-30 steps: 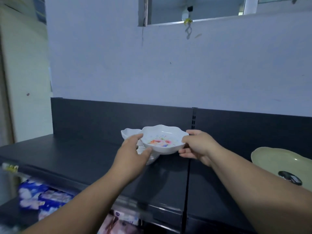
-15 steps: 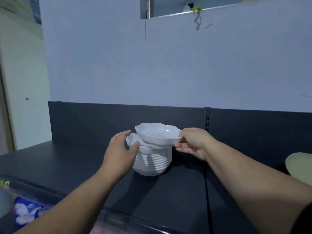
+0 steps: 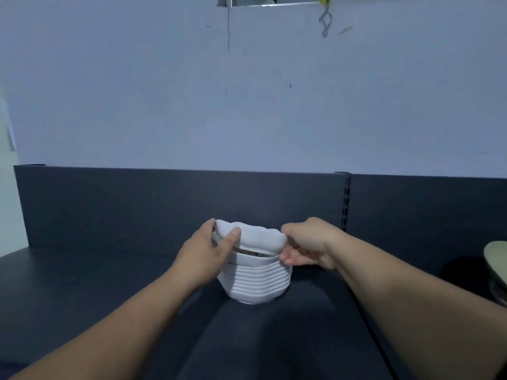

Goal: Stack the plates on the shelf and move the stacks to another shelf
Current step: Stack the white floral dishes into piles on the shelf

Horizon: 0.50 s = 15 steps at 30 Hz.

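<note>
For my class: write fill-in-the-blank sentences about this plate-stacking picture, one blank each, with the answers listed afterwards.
1. The top plate is gripped by ____ of the person's hands, the left hand and the right hand.
2. The stack beneath it, standing on the dark shelf, is coloured ____.
3. The pale green plate lies at the far ____ edge of the view.
Answers: both; white; right.

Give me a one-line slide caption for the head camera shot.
The left hand and right hand hold a white bowl at the top of the stack on a dark shelf.
</note>
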Tool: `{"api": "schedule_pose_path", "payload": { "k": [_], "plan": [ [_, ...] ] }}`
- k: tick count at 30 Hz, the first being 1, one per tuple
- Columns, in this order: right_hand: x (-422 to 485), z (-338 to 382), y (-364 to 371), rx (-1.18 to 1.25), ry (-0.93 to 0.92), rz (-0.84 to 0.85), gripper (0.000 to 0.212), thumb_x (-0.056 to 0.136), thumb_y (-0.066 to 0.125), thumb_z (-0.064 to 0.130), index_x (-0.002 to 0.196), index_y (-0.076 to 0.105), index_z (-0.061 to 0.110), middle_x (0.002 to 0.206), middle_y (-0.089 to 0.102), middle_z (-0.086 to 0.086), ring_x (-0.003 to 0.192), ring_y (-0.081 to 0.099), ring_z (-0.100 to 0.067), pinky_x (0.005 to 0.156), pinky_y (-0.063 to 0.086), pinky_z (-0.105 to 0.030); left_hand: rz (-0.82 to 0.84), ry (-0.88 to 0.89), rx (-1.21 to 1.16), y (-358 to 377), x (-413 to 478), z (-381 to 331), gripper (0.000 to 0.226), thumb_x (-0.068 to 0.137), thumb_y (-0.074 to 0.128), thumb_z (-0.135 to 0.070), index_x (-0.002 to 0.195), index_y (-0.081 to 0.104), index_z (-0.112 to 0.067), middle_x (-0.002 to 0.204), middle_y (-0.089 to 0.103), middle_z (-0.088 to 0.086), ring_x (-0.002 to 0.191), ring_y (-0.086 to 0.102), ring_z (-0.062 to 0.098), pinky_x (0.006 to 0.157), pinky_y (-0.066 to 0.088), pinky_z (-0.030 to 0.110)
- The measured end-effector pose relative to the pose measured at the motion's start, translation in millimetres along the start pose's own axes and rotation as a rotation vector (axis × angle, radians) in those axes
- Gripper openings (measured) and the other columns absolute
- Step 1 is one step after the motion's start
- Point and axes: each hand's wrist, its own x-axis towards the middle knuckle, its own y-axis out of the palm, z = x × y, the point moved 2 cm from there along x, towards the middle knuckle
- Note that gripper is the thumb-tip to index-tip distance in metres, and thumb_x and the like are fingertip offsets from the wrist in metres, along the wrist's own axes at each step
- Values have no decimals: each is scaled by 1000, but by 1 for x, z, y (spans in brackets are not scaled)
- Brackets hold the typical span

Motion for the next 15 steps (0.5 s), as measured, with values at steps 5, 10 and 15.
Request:
{"api": "schedule_pose_path", "payload": {
  "k": [5,10,15],
  "plan": [
    [-1,-3,8,-38,29,-18,21,89,46,9,94,60,-6,61,64,-15,44,63,-15,46,55,-23,1,82,-9,5,3,15,46,88,46,-54,122,52,-24,123,55,-9,106,52,8,86,38,25],
    [-3,-4,13,-69,50,-35,23,87,46,8,97,61,-6,57,64,-12,43,62,-15,46,54,-22,39,52,-105,4,2,20,53,89,47,-52,133,47,-22,126,57,-10,108,51,6,88,36,22],
    [-7,-2,16,-74,63,-11,28,92,54,18,105,58,-7,63,65,-14,46,63,-17,49,56,-25,35,1,-192,5,4,23,67,89,45,-57,145,33,-22,140,49,-6,126,48,12,99,36,25]
  ]
}}
